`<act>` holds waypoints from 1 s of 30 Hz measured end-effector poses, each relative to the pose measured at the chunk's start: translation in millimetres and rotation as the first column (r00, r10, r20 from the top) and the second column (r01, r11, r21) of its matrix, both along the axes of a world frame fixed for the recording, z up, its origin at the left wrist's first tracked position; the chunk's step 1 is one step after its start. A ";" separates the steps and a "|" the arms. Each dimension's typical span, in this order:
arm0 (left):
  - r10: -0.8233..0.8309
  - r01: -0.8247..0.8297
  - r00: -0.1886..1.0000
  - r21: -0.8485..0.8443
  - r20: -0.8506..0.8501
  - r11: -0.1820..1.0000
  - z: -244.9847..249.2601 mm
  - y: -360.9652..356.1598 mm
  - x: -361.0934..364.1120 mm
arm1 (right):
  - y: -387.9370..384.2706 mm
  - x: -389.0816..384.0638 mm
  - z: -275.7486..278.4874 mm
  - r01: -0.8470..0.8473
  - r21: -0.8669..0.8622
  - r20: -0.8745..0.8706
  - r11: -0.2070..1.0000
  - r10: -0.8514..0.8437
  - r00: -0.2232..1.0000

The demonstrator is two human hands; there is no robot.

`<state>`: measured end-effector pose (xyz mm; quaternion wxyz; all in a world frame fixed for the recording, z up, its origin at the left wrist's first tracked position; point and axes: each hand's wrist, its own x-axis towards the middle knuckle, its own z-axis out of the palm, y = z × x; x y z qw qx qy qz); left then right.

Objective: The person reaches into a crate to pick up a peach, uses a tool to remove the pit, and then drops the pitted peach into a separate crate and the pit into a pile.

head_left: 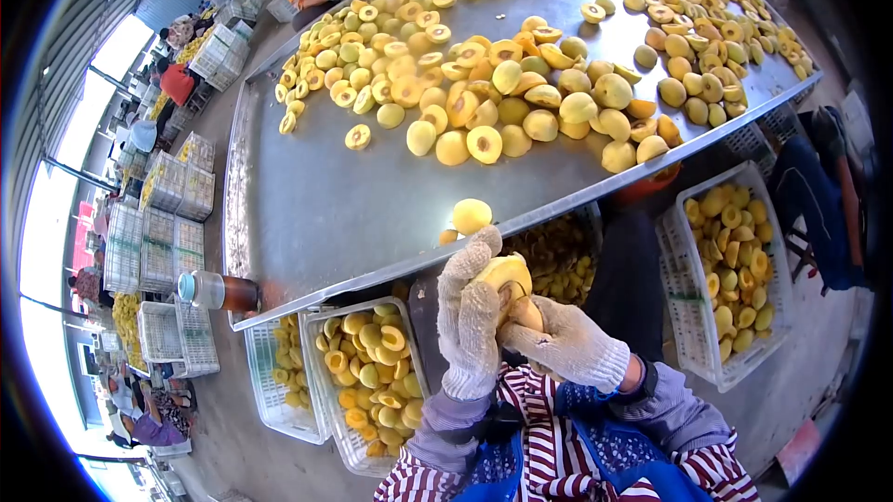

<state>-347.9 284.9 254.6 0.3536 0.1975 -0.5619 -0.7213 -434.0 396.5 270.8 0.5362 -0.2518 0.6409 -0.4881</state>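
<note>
Just off the worktop's (339, 218) near edge, a split fruit (503, 273) is held between two gloved hands, its flesh yellow, its middle dark and brownish. The left hand's (469, 323) fingers curl round it, and the right hand's (579, 346) fingers grip its lower right. From the worktop's raised rim, grey metal stretches over the left part, giving room to move; one yellow piece (472, 215) lies just inside, a heap of halved fruit (507, 77) farther back. A lidded jar (233, 294) marks the left corner.
</note>
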 end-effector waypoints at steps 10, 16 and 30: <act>0.107 -0.009 0.989 -0.683 0.102 0.730 13.4 -0.3 -5.0 | 14.6 -23.5 2.0 -0.108 -0.083 0.509 0.991 0.135 0.850; -0.128 0.189 0.922 -0.134 0.366 0.973 40.3 -14.7 -8.3 | 12.6 -23.5 10.1 -0.072 -0.098 0.532 0.993 0.114 0.839; -0.308 0.275 0.947 0.268 0.089 0.923 13.2 -17.7 8.1 | 12.9 -12.1 27.1 0.054 0.053 0.324 0.997 -0.068 0.944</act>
